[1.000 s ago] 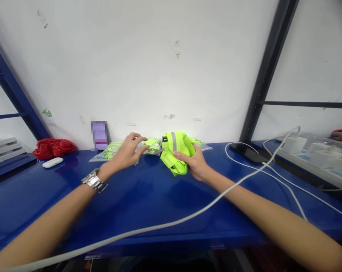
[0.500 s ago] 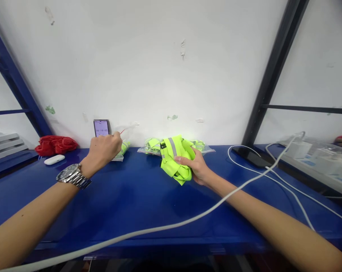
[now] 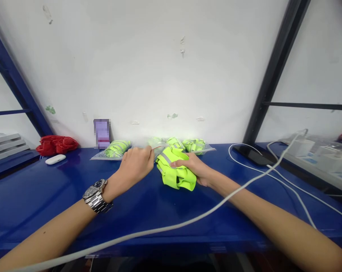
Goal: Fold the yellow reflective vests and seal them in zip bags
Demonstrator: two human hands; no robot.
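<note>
The right hand [image 3: 197, 166] grasps a yellow bundle [image 3: 178, 173] over the counter [image 3: 142, 219]. Just beside it, the left hand [image 3: 138, 162] is clenched on a clear bag [image 3: 160, 147]; packed bags [image 3: 117, 149] lie behind.

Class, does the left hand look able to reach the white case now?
Likely yes: nothing seems to block the left hand from the white case, though the hand, holding a clear bag, may need to release it.

I'm counting one loose yellow bundle [image 3: 178, 177], at least three bagged bundles [image 3: 117, 148], two phones [image 3: 102, 134], one red bundle [image 3: 57, 144], one white case [image 3: 55, 159], one wristwatch [image 3: 94, 190].
</note>
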